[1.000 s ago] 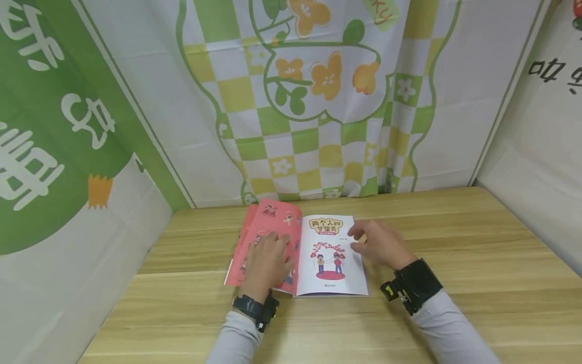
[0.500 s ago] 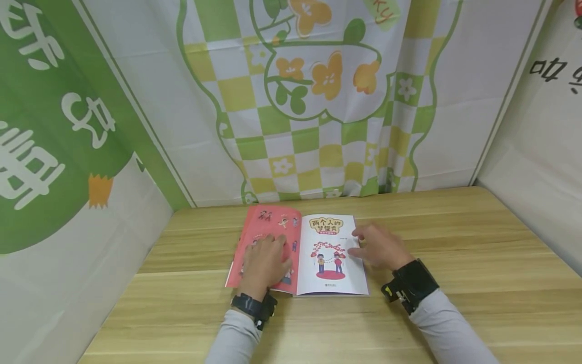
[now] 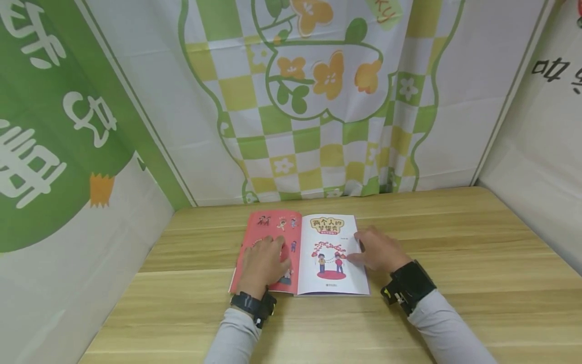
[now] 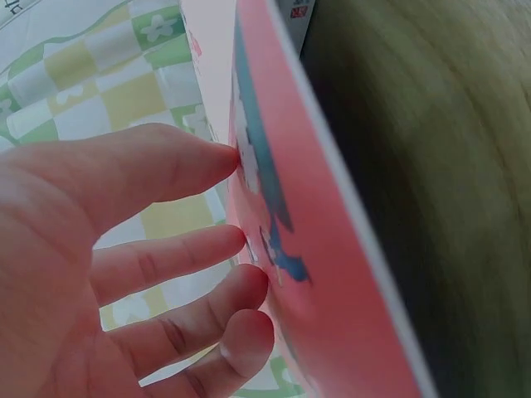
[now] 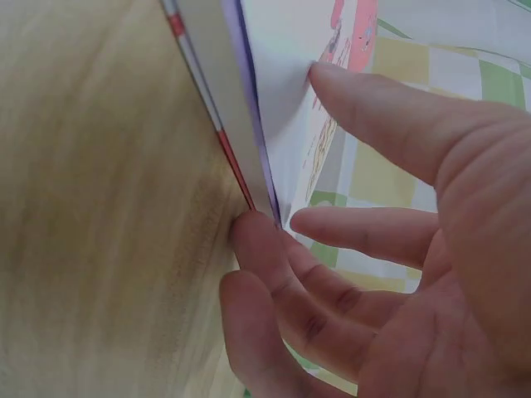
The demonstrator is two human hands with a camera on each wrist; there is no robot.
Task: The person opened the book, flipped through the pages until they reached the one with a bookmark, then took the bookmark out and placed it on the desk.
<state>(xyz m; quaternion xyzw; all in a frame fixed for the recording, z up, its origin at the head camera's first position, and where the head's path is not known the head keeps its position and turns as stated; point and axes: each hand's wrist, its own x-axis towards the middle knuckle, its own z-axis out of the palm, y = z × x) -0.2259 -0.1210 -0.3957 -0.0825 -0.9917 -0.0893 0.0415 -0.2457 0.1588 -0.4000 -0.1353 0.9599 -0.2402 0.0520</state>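
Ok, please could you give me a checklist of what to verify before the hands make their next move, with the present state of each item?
1. Book open on the table: ok.
2. Left hand touching the red page: ok, fingertips rest on it.
3. Right hand at the book's outer edge: ok.
4. Right thumb on the white page: ok, its tip touches it.
5. Only one sheet under that thumb separated from the others: cannot tell.
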